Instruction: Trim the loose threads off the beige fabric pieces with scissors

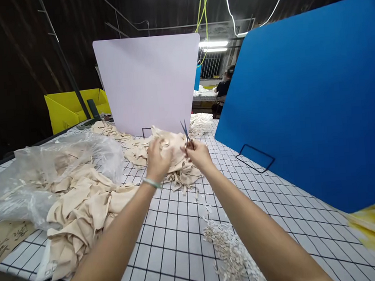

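My right hand [197,153] is closed around a pair of scissors [186,131], whose blades point up and away from me. My left hand [158,160], with a pale green bangle at the wrist, has its fingers bent against a beige fabric piece [174,142]; motion blurs the fingertips, and the fabric looks gripped there. This piece hangs between the two hands. Below it lies a heap of similar beige pieces [184,175] with narrow strips at the edge. A larger pile of beige fabric [82,209] spills from a clear plastic bag [100,151] on the left.
Small pale scraps [228,245] lie on the grid-patterned table [170,246] near my right forearm. A white panel [150,82] stands ahead, a blue panel [308,105] to the right. Behind are a yellow bin [61,109], white fabric [201,123] and a person [224,88].
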A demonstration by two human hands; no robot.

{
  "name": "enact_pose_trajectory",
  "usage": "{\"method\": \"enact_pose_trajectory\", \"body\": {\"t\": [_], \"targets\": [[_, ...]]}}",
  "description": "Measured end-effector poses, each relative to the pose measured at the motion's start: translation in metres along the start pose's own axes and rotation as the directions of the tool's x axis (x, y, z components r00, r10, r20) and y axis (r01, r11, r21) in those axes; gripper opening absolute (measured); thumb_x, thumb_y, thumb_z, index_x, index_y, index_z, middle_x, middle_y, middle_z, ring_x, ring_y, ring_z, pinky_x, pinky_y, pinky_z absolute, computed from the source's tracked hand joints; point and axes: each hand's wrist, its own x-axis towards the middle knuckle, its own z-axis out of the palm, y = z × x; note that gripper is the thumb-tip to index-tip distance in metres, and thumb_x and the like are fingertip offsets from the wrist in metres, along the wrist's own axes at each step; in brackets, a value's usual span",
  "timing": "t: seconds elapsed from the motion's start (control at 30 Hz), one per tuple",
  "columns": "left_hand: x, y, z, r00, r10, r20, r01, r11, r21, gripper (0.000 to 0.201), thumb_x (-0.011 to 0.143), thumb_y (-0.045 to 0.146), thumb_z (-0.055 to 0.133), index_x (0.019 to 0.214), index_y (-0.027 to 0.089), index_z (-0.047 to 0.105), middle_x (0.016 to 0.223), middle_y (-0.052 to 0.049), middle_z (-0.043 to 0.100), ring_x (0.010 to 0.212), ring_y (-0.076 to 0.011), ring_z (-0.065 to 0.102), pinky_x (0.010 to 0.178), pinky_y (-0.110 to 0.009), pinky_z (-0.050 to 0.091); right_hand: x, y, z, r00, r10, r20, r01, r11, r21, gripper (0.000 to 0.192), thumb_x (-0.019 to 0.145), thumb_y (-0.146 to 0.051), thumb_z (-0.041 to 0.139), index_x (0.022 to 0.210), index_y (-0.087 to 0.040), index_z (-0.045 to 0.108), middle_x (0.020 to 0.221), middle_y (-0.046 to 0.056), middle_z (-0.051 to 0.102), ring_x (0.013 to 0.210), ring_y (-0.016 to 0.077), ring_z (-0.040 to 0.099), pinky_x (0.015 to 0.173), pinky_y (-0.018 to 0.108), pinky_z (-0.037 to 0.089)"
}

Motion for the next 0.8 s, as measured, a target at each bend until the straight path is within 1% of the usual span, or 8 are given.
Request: {"method": "enact_pose_trajectory", "body": {"t": [0.1,0.2,0.33,0.47,0.57,0.67,0.73,0.8], "targets": [[-0.062,-0.027,0.027,0.98,-0.02,0.196,0.033,0.998,-0.06,0.04,0.094,0.031,0.059,0.131,0.017,0.056,0.125,-0.015,0.065,0.113,-0.0283,0.065,0.093,-0.043,0.057,-0.06,0.033,0.011,0.988,0.058,0.143,-0.058,0.998,-0.003,0.011,0.078,-0.029,0.057,0.077,-0.019,0.061,0.06,-0.001,0.061,0.051,0.0139,0.054,0.048,0.025,0.043],[-0.118,-0.036,0.047,0.957,-0.049,0.286,0.068,0.996,-0.058,0.03,0.099,0.025,0.045,0.122,0.014,0.06,0.114,-0.013,0.072,0.104,-0.0237,0.07,0.092,-0.039,0.057,-0.127,0.053,0.009,0.971,0.097,0.219,-0.094,0.995,-0.024,0.017,0.075,-0.026,0.057,0.088,-0.019,0.065,0.069,-0.001,0.066,0.054,0.0139,0.054,0.05,0.025,0.042],[-0.163,-0.028,0.055,0.938,-0.072,0.339,0.056,0.997,0.057,0.032,0.1,0.025,0.037,0.117,0.013,0.062,0.112,-0.014,0.072,0.107,-0.0262,0.069,0.097,-0.043,0.055,-0.18,0.066,-0.008,0.99,0.03,0.139,0.011,0.957,-0.29,0.015,0.081,-0.028,0.053,0.09,-0.022,0.064,0.068,0.0,0.063,0.056,0.0167,0.053,0.05,0.025,0.034],[-0.158,-0.034,0.03,0.918,-0.084,0.387,0.007,0.98,0.197,0.028,0.097,0.034,0.049,0.116,0.019,0.064,0.117,-0.01,0.071,0.112,-0.0265,0.066,0.1,-0.041,0.053,-0.189,0.075,-0.01,0.997,-0.053,0.059,0.072,0.912,-0.404,0.019,0.086,-0.037,0.053,0.073,-0.024,0.054,0.063,0.001,0.059,0.058,0.0193,0.054,0.051,0.026,0.032],[-0.117,-0.06,-0.011,0.952,-0.157,0.264,0.056,0.934,0.353,0.03,0.097,0.026,0.05,0.125,0.017,0.058,0.133,-0.015,0.061,0.133,-0.0292,0.05,0.114,-0.048,0.038,-0.178,0.07,-0.001,0.993,0.072,0.095,-0.041,0.954,-0.298,0.035,0.083,-0.054,0.062,0.068,-0.025,0.047,0.062,0.0,0.06,0.057,0.0192,0.055,0.051,0.027,0.037],[-0.085,-0.085,-0.048,0.95,-0.252,0.182,0.136,0.864,0.484,0.032,0.086,0.008,0.058,0.117,0.011,0.059,0.122,-0.02,0.06,0.133,-0.0356,0.045,0.112,-0.054,0.035,-0.17,0.056,0.011,0.98,0.168,0.111,-0.14,0.965,-0.224,0.042,0.074,-0.062,0.071,0.078,-0.025,0.051,0.074,0.001,0.065,0.068,0.0219,0.061,0.056,0.03,0.043],[-0.092,-0.091,-0.058,0.931,-0.284,0.23,0.131,0.846,0.517,0.026,0.08,0.0,0.057,0.103,0.012,0.062,0.106,-0.017,0.062,0.119,-0.0328,0.055,0.105,-0.05,0.042,-0.17,0.051,0.016,0.974,0.194,0.118,-0.172,0.969,-0.178,0.046,0.07,-0.062,0.074,0.086,-0.025,0.052,0.083,0.002,0.066,0.075,0.0234,0.063,0.062,0.033,0.046],[-0.125,-0.085,-0.055,0.9,-0.275,0.338,0.076,0.864,0.498,0.023,0.081,-0.003,0.051,0.093,0.014,0.062,0.098,-0.012,0.062,0.103,-0.0265,0.061,0.097,-0.043,0.048,-0.174,0.052,0.019,0.964,0.218,0.154,-0.203,0.973,-0.109,0.043,0.072,-0.058,0.074,0.09,-0.024,0.053,0.088,0.003,0.066,0.079,0.0229,0.063,0.069,0.036,0.049]]}}
